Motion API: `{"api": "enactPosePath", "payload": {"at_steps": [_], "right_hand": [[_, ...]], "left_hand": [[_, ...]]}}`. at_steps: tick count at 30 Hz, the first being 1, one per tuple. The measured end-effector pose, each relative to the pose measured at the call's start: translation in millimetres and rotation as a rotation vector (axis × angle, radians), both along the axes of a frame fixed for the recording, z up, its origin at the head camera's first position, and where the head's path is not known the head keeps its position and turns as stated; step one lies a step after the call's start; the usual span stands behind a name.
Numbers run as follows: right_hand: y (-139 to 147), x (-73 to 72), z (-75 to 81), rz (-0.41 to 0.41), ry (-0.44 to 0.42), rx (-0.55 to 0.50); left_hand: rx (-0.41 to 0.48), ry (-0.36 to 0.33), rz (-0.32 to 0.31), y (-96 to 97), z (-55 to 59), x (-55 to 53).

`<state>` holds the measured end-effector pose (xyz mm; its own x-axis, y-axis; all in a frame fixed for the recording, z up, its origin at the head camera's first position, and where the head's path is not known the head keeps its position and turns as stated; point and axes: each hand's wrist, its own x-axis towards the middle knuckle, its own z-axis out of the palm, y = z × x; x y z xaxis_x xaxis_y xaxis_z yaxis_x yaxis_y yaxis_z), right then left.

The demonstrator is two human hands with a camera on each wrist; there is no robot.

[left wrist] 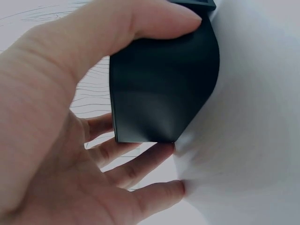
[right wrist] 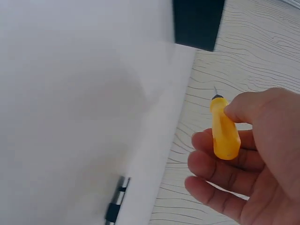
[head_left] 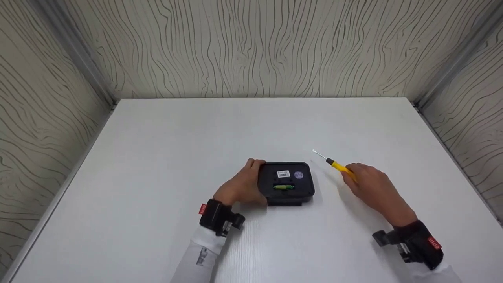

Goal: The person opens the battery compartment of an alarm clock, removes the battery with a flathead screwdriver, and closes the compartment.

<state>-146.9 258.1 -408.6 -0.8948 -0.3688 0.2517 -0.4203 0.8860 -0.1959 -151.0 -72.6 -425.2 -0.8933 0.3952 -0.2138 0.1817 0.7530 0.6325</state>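
My left hand (head_left: 243,184) grips the left end of a black box-shaped device (head_left: 271,188), thumb along the near side and fingers behind it. Its panel with the stickers faces up, showing a white barcode label (head_left: 283,174), a round purple sticker (head_left: 298,175) and an uncovered slot with a green battery (head_left: 283,187). In the left wrist view, the thumb (left wrist: 164,21) presses the device's dark side (left wrist: 159,89). To the right, my right hand (head_left: 371,184) holds a screwdriver (head_left: 342,169) by its yellow handle (right wrist: 226,133), the metal tip pointing up and left, apart from the device.
Both hands work over a white table (head_left: 177,137), walled by wood-grain panels (head_left: 243,47) at the back and sides. Grey metal posts (head_left: 78,51) stand at the back corners. Each wrist wears a black strap with a camera (head_left: 216,216).
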Motion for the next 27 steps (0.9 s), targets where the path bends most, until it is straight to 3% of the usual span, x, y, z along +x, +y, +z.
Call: {"api": "enactPosePath", "payload": {"at_steps": [7,15,21,27], "right_hand": [[-4,4.9,13.3,0.092,0.149,-0.147],[-19,6.0,31.8,0.245,0.207,-0.325],[-35,6.1,42.2,0.314,0.257,-0.370],[-49,6.3,46.9,0.334,0.280,-0.303]], "left_hand": [[0.008,0.000,-0.009,-1.3,-1.4,-0.4],[0.005,0.005,-0.012,-2.0,-1.1,0.0],[0.000,0.005,-0.012,-1.3,0.0,0.1],[0.004,0.009,-0.012,-0.9,0.2,0.5]]}}
